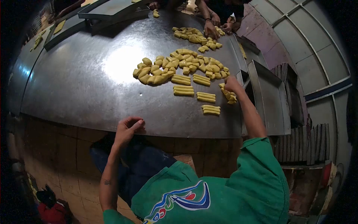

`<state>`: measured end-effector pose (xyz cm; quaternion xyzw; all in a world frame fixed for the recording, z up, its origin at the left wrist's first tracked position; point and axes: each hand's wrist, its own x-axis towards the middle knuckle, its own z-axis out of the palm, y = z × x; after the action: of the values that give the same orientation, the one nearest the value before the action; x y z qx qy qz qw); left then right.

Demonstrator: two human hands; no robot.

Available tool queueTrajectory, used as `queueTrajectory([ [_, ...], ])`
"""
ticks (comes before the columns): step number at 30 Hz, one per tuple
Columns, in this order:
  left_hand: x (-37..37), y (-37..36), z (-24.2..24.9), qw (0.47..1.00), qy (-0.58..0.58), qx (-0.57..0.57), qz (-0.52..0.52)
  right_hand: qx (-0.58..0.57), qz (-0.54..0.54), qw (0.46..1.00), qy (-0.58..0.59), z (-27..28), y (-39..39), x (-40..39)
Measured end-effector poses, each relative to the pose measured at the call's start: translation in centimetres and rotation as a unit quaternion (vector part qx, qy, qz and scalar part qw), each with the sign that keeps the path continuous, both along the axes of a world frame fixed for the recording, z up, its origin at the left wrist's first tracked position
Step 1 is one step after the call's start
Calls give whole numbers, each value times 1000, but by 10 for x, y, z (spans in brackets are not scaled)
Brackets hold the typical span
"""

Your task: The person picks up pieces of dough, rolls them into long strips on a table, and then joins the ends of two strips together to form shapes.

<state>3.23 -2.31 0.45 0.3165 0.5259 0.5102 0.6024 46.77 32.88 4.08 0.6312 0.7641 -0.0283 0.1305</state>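
Note:
My right hand (232, 85) is closed at the upper end of a small curved row of yellow dough pieces (228, 94) near the table's right side. Whatever its fingers grip is hidden. At the table's front edge, my left hand (130, 128) is loosely curved, thumb apart, with nothing visible in it. Between the hands lie several sets of short dough sticks (206, 97), placed side by side. Behind them spreads a large heap of cut dough pieces (160, 71).
Another dough heap (190, 35) lies farther back, where another person's hand (211, 30) reaches into the pieces. Metal trays (270, 97) stand along the right side. More trays (112, 13) sit at the back left of the metal table (74, 82).

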Motion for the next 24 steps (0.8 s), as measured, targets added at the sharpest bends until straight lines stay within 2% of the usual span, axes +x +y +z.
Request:
queueTrajectory([
  [3, -5, -7, -8, 999, 12, 31, 3, -3, 51, 997, -66, 24, -35, -23],
  [4, -6, -11, -9, 1000, 11, 27, 7, -64, 4, 988, -141, 44, -52, -43],
  [7, -7, -12, -10, 999, 6, 36, 3, -94, 15, 978, -185, 27, -44, -29],
  [10, -5, -12, -10, 999, 21, 34, 6, -74, 47, 974, -208, 17, -45, -19],
  [14, -5, -14, -7, 1000, 6, 29, 12, -39, 97, 976, -190, 16, -46, -15],
  [20, -8, -14, -13, 998, 7, 55, 1, -23, 52, 985, -162, 26, -52, -23],
  [22, -6, -16, -12, 998, 1, 56, -1, 79, 30, 992, -97, 54, -84, -47],
  [23, -6, -14, -9, 999, 14, 39, -5, 74, 31, 992, -96, 68, -95, -60],
  [24, -4, -10, -5, 999, 27, 21, -12, 55, 31, 997, -40, 82, -105, -71],
])
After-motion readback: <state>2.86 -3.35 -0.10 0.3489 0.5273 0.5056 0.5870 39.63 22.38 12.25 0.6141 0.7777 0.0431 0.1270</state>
